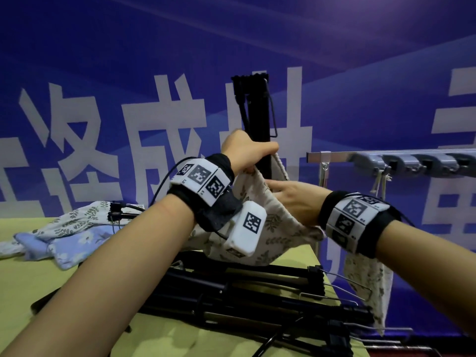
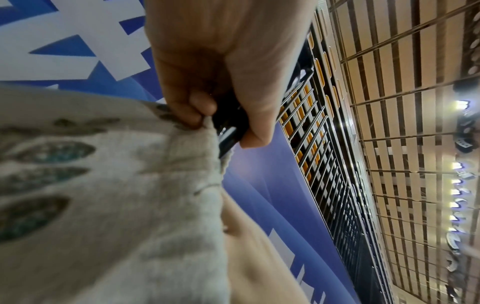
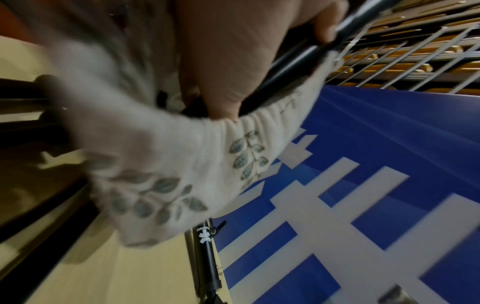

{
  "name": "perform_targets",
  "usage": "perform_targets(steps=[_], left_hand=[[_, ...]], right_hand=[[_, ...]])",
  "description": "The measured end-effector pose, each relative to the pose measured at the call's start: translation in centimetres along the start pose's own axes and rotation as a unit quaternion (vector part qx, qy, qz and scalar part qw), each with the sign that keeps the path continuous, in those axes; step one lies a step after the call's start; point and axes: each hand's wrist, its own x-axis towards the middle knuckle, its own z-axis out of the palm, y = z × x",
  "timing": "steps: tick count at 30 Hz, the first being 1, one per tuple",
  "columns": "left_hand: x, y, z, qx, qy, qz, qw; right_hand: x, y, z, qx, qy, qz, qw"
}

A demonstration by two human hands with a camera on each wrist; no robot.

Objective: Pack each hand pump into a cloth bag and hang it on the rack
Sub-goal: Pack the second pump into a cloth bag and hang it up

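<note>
Cloth bag [image 1: 260,199] mouth half over hand pump [image 1: 257,112]; left hand [image 1: 244,150] pinches rim plus pump, right hand [image 1: 293,202] grips rim. Risk: rim slips, pump drops.

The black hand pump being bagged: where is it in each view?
Head: black hand pump upright at centre, above the cream leaf-print cloth bag.
Left wrist: short black stretch under the left hand.
Right wrist: black tube, top centre.
Shared landmark: the bag's gathered rim.
</note>
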Motion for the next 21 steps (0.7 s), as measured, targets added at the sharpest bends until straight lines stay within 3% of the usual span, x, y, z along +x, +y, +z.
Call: perform_targets(steps=[1,2,3,6,10,15,21], left_hand=[[0.3,-0.2,-0.3,-0.007,0.011,-0.002,1.000],[0.5,-0.4,-0.6,-0.015,0.020,-0.003,1.000],[0.8,-0.5,-0.8,-0.021,0.026,-0.004,0.999],[1.2,-0.5,-1.4,-0.027,0.045,-0.007,0.999],[1.5,-0.5,-1.8,-0.020,0.046,-0.002,0.999],[1.8,-0.3,-2.0,-0.028,0.038,0.010,0.999],[2.1,0.3,-2.3,-0.038,0.037,0.022,0.998]], right_hand=[[-0.1,0.2,0.7,-0.022,-0.009,0.010,1.000],[-0.5,0.3,0.5,-0.060,0.064,0.013,0.996],[-0.8,0.5,0.2,-0.035,0.044,0.027,0.998],[-1.5,0.1,0.4,0.063,0.126,0.036,0.989],[-2.1,-0.1,0.4,0.112,0.167,0.054,0.978],[-2.5,-0.5,1.4,0.191,0.130,0.102,0.968],[-3.7,-0.7,3.4,0.183,0.070,0.150,0.969]])
